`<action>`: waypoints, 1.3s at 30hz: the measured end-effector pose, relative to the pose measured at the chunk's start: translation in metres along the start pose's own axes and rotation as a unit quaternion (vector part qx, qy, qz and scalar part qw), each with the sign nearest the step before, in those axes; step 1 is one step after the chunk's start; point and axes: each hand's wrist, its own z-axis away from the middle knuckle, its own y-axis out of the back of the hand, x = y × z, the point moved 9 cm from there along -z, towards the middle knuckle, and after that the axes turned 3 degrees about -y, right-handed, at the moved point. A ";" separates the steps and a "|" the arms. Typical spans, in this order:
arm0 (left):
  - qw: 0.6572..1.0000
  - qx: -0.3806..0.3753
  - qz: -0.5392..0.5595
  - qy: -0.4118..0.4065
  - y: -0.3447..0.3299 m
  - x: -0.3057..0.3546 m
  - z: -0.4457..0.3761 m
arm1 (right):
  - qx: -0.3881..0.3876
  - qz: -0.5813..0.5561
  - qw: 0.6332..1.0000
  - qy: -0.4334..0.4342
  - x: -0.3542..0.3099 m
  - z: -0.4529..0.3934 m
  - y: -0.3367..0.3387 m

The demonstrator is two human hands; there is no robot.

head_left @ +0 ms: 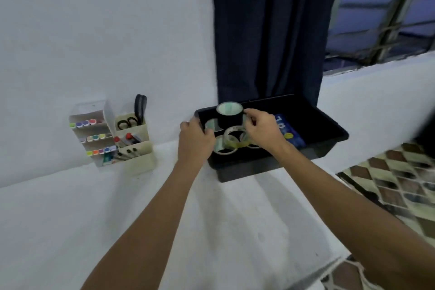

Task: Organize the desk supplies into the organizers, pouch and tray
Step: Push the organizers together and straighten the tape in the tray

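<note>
Reaching into black tray (329,141), both hands among tape rolls (229,114), organizers (131,146) left

Dim, cool bluish cast overall. Light comes from the window (386,12) at upper right. Soft faint shadows on the white worktop (58,219). No glare. Whole frame slightly soft; motion blur heavier at right edge and on the tiled floor (400,183). Wide-angle bending visible at edges. Black tray (329,129) interior nearly detail-less.
</note>
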 end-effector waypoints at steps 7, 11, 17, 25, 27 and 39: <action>0.994 -0.029 -0.104 0.032 -0.079 0.018 0.005 | 0.021 0.144 0.989 -0.009 0.131 -0.012 0.109; 0.969 -0.018 -0.235 0.080 -0.094 0.001 0.016 | 0.036 0.271 0.962 -0.010 0.183 -0.019 0.137; 0.950 0.003 -0.309 0.044 -0.099 -0.005 0.030 | -0.044 0.219 0.970 -0.091 0.225 -0.019 0.125; 0.919 -0.072 -0.384 0.044 -0.090 -0.038 0.044 | -0.013 0.417 0.904 0.096 0.187 -0.018 0.087; 0.923 -0.055 -0.378 0.052 -0.076 -0.041 0.044 | -0.039 0.403 0.910 0.090 0.177 -0.016 0.079; 0.937 -0.004 -0.335 0.096 -0.024 -0.083 0.043 | -0.017 0.473 0.860 0.190 0.129 -0.013 0.031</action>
